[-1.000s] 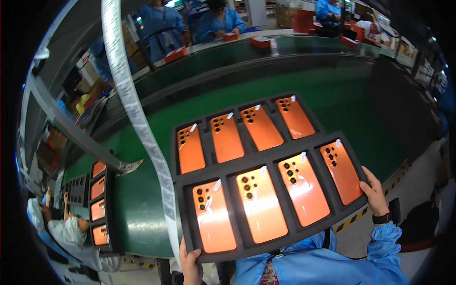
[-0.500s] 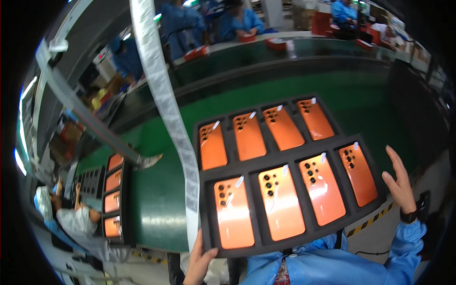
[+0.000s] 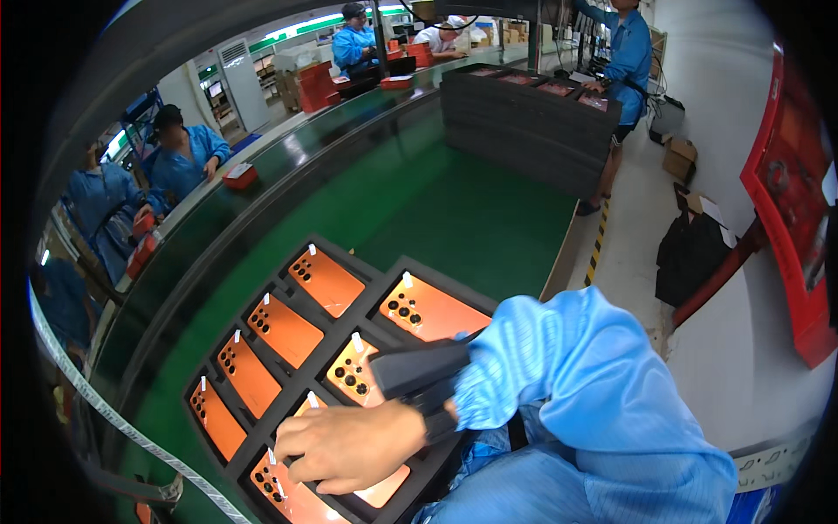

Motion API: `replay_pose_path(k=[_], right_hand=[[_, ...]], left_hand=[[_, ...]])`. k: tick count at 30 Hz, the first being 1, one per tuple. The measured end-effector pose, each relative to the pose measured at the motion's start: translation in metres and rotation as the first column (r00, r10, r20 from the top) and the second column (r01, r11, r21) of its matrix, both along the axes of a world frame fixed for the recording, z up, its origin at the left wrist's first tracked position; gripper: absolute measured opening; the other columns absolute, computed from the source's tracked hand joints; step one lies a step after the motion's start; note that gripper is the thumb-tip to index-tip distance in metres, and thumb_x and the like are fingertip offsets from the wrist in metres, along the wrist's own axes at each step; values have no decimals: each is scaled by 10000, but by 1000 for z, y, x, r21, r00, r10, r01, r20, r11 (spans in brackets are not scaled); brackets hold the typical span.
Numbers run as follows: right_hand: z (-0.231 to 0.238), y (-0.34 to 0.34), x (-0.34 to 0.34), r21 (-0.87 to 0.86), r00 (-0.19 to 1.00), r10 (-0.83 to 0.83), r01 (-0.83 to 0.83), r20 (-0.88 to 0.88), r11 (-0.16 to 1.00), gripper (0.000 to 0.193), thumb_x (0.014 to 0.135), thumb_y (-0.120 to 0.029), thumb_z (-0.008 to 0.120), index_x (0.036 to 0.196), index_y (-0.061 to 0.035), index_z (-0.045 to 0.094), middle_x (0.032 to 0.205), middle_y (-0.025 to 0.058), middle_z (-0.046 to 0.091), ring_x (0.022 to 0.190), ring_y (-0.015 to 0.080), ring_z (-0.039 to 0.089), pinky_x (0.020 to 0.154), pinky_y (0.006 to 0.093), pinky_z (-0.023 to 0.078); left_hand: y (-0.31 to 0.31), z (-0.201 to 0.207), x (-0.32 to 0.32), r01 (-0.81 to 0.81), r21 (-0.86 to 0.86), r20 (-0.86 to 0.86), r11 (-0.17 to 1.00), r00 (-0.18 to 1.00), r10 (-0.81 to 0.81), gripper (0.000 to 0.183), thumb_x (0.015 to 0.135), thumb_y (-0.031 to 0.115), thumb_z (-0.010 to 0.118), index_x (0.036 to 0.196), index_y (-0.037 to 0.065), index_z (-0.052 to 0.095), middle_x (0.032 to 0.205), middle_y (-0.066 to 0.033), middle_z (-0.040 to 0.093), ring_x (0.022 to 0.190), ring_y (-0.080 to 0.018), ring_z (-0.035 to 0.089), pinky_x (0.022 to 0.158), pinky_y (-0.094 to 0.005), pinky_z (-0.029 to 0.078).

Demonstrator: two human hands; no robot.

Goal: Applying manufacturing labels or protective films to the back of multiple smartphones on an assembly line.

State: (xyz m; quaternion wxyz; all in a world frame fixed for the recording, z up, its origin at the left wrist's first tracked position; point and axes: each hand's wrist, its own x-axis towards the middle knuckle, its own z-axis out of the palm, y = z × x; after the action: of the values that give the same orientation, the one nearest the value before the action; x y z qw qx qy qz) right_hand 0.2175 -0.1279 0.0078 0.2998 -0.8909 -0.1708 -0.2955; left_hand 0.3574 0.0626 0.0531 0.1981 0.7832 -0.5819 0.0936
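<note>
Across the lower middle of the frame, we have a dark foam tray (image 3: 356, 320) set slantwise over the green surface (image 3: 419, 210). Its far corner points up the frame, and its left side runs down toward the bottom edge. Our sleeve (image 3: 576, 375) and right hand (image 3: 358, 445) cover much of its near side, so we cannot tell whether that side overhangs. Beyond the far corner, we see a broad stretch of green reaching to a black stack (image 3: 524, 131) at the upper right. A dark rail (image 3: 262, 208) bounds the green on the upper left, with more of it showing between rail and tray. At the right, the surface ends in a straight edge beside the pale floor (image 3: 642, 192) and its striped tape (image 3: 598, 244). A pale strip (image 3: 105, 400) crosses the lower left corner.

Eight orange phones (image 3: 336, 293) lie back up in the tray, in two rows of four. We see glossy backs, dark round lenses at one end and a small white tab by each lens group; the nearer row catches brighter glare. Our right hand is over the nearer row, hiding parts of its phones. Its fingers (image 3: 297, 441) bend downward close together; we cannot tell whether they pinch anything. Our left hand is outside the frame, its fingers' state unknown to us.
</note>
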Motion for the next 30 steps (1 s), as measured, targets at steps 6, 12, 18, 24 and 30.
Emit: replay_pose_path(k=[6,12,18,24,30], right_hand=[[-41,7,24,56,998,44,-41,-44,998,194,751,-144,626,891,-11,638,1005,126,543,985,278,503,756,409,424],[-68,9,33,140,990,40,-22,-132,990,145,758,-117,609,863,-22,641,1015,111,550,999,264,503,852,398,389],[-70,9,29,170,997,2,12,-79,985,151,723,-100,597,818,-29,691,968,94,576,971,253,502,847,392,398],[-70,9,31,178,998,0,10,-59,984,123,729,-97,603,794,-25,677,984,94,569,964,251,508,843,400,396],[-67,6,29,134,991,31,-13,-130,991,128,777,-103,606,868,-17,633,1064,127,542,1007,268,506,861,397,398]], left_hand=[[4,-13,8,-89,7,-44,996,995,90,284,846,-3,561,1123,-62,536,1040,-193,591,947,-297,599,848,-365,481],[8,-16,19,-136,-14,-76,991,988,135,318,847,-2,563,1154,-60,507,1079,-196,567,978,-293,585,869,-367,470],[9,-19,26,-164,-27,-97,986,982,161,354,848,-1,565,1186,-58,478,1119,-199,544,1009,-290,572,891,-369,458],[12,-22,31,-191,-43,-120,981,975,185,391,849,1,568,1217,-57,449,1158,-202,520,1040,-286,558,912,-371,447],[17,-26,35,-213,-71,-131,974,970,203,430,849,2,570,1248,-55,420,1198,-205,497,1070,-282,544,933,-373,436]])
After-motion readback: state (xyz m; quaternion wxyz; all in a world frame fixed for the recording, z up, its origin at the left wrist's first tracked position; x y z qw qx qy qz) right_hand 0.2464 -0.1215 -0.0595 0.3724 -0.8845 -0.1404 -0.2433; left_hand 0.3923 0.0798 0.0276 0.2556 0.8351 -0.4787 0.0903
